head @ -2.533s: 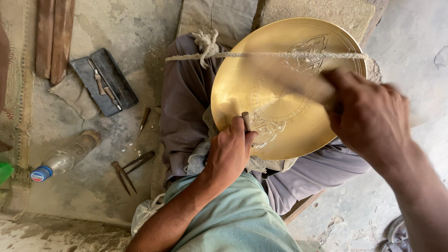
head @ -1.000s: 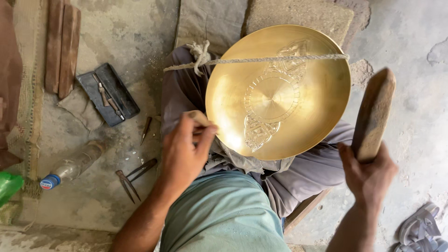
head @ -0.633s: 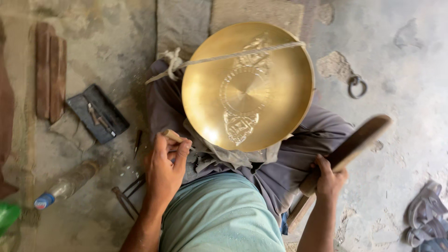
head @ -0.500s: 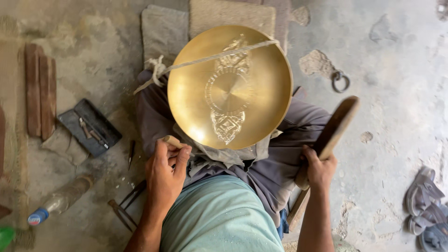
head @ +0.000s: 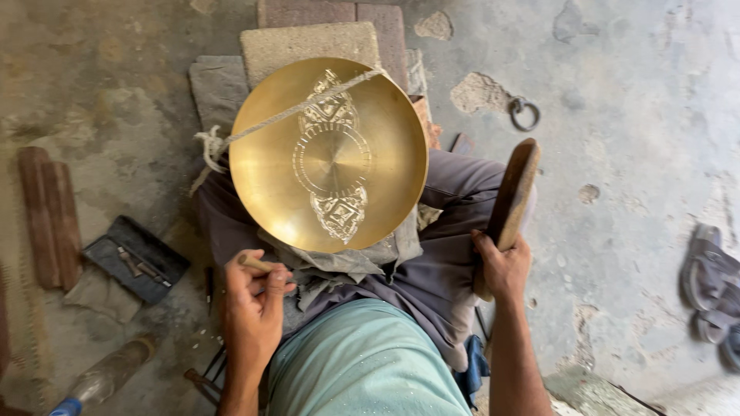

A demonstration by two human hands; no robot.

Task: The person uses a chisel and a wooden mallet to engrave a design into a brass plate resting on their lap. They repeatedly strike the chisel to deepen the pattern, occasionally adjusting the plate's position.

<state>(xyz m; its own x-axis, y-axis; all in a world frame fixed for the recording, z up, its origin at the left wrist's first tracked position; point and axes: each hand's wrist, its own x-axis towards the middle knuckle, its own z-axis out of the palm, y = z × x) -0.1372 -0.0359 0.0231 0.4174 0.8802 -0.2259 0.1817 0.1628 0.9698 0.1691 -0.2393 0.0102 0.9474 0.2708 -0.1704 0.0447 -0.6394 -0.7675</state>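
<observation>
A round brass plate (head: 262, 162) with an engraved middle band rests on my lap over a grey cloth (head: 351, 266), and a rope (head: 270, 122) crosses its top. My left hand (head: 253, 308) sits just below the plate's left rim, closed around a short wooden-handled chisel (head: 253, 263). My right hand (head: 502, 266) is off to the plate's right, gripping the lower end of a flat wooden mallet (head: 512, 192) that points up and away from the plate.
Stone slabs (head: 308, 46) lie behind the plate. A dark tray with small tools (head: 135, 258) and wooden strips (head: 50, 212) are on the left floor, a plastic bottle (head: 104, 374) at lower left. A metal ring (head: 524, 114) and sandals (head: 713, 281) lie to the right.
My left hand has drawn back from the plate's rim toward my lap, keeping the chisel. My right hand has lowered the mallet from over the plate to beside my right thigh.
</observation>
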